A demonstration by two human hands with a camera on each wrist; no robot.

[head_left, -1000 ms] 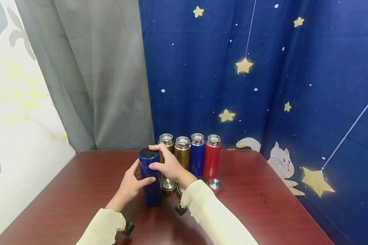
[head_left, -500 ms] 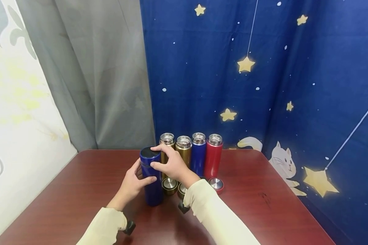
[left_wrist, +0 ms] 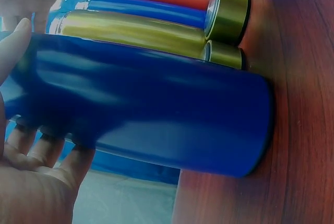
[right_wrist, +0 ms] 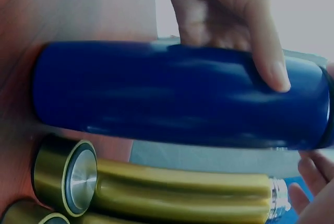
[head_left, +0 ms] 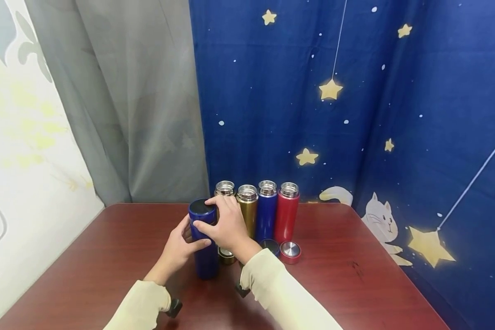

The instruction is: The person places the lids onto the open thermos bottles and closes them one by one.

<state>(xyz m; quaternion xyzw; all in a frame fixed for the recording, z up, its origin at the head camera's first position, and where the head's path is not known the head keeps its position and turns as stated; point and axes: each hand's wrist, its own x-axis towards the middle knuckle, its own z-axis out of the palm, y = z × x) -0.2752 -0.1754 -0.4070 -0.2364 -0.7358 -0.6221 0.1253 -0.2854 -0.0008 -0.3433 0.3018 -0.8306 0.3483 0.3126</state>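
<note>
A blue thermos bottle stands upright on the table toward the left of the head view. My left hand grips its body from the left, thumb across the front and fingers behind, as the right wrist view also shows. Over the top, my right hand holds the bottle's blue lid, whose top is black, with the thumb at its near side and fingers on the far edge. The lid sits on the bottle. In the right wrist view, only some fingers of the right hand show, at the edge.
Behind stand open-topped bottles: two gold, the nearer gold bottle beside a blue bottle and a red bottle. Before them lie a red lid, a blue-rimmed lid and gold lids. Curtains hang behind the table.
My right hand has turned around the lid, its thumb sliding left across the front and the wrist shifting left. The blue-rimmed lid now shows more. The left hand keeps its grip.
</note>
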